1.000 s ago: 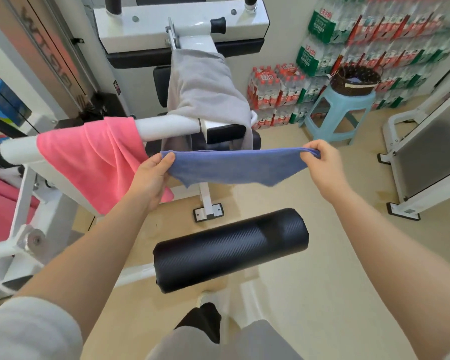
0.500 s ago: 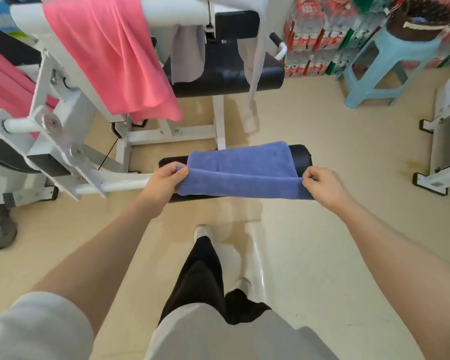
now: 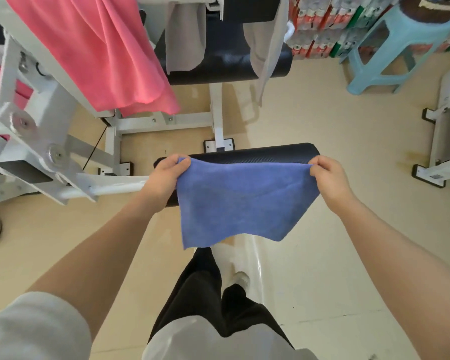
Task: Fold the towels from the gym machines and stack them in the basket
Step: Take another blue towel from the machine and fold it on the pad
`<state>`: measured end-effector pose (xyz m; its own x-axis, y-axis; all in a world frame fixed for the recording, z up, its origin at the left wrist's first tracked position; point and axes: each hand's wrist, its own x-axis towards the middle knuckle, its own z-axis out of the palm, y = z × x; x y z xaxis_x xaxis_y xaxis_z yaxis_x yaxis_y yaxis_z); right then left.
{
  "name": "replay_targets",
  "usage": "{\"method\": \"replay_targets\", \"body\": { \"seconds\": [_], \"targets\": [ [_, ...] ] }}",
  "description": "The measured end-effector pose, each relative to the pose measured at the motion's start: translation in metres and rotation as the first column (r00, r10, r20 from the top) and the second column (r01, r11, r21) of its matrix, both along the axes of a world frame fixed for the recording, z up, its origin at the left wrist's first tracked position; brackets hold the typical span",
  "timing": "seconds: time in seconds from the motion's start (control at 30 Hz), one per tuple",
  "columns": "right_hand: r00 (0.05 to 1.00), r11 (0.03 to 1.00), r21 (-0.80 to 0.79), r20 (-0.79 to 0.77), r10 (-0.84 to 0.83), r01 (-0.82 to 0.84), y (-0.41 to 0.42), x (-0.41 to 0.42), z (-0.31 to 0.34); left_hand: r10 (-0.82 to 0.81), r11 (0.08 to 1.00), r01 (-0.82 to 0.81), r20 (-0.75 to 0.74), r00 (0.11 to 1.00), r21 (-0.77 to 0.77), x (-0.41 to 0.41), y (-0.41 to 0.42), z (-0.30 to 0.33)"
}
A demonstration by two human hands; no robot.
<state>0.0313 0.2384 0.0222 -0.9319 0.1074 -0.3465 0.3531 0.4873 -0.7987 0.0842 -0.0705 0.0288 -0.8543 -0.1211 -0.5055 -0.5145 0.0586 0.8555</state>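
Left hand (image 3: 164, 175) fingers pinch blue towel (image 3: 244, 201) top-left corner; right hand (image 3: 327, 178) fingers pinch top-right corner, both curled tight on cloth. Towel hangs spread between hands, just near side of black roller pad (image 3: 270, 153), lower edge free above floor, likely held taut to line up edges for next fold. Pink towel (image 3: 96, 53) drapes over white machine frame (image 3: 31, 105) far left, grey towel (image 3: 185, 35) hangs far centre; both unfolded. Basket sits on blue stool (image 3: 390, 48) far right, mostly cut off by frame edge.
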Motion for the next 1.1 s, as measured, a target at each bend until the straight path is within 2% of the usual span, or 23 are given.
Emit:
{"method": "replay_targets", "body": {
  "seconds": [0.07,0.13,0.23,0.3,0.33,0.43,0.53,0.67,0.77,0.9,1.1],
  "targets": [
    [0.978,0.936,-0.289,0.017,-0.206,0.202,-0.009,-0.017,0.021,0.124,0.973,-0.111,-0.055,0.991,0.200,-0.018,-0.002,0.017],
    [0.944,0.768,-0.567,0.055,-0.326,0.298,-0.016,-0.035,0.046,0.174,0.928,-0.126,-0.109,0.979,0.351,-0.036,-0.008,0.037],
    [0.942,0.558,-0.803,0.013,-0.336,0.210,-0.023,-0.061,0.082,0.208,0.880,-0.118,-0.148,0.967,0.460,-0.062,-0.016,0.067],
    [0.939,0.482,-0.864,-0.034,-0.342,0.145,-0.023,-0.073,0.100,0.233,0.860,-0.105,-0.201,0.952,0.499,-0.077,-0.022,0.080],
    [0.939,0.478,-0.870,-0.053,-0.340,0.124,-0.022,-0.077,0.105,0.228,0.855,-0.085,-0.224,0.948,0.511,-0.082,-0.024,0.086],
    [0.944,0.518,-0.841,-0.023,-0.330,0.160,-0.020,-0.074,0.109,0.195,0.857,-0.048,-0.236,0.952,0.513,-0.084,-0.027,0.084],
    [0.944,0.606,-0.740,0.121,-0.308,0.292,-0.017,-0.054,0.090,0.182,0.888,-0.095,-0.154,0.971,0.451,-0.070,-0.027,0.062],
    [0.908,0.730,-0.547,0.322,-0.268,0.409,-0.008,-0.027,0.053,0.015,0.946,0.004,-0.055,0.998,0.324,-0.042,-0.020,0.029],
    [0.885,0.861,-0.349,0.415,-0.212,0.370,-0.001,-0.016,0.026,-0.059,0.975,0.043,0.064,0.996,0.220,-0.025,-0.008,0.008],
    [0.903,0.950,-0.211,0.411,-0.126,0.228,0.004,-0.013,-0.007,-0.093,0.974,0.063,0.130,0.987,0.217,-0.017,-0.003,-0.017],
    [0.963,0.974,-0.204,0.267,-0.038,0.095,-0.002,-0.031,-0.033,-0.086,0.979,0.065,0.103,0.991,0.196,-0.036,-0.005,-0.041]
  ]
}}
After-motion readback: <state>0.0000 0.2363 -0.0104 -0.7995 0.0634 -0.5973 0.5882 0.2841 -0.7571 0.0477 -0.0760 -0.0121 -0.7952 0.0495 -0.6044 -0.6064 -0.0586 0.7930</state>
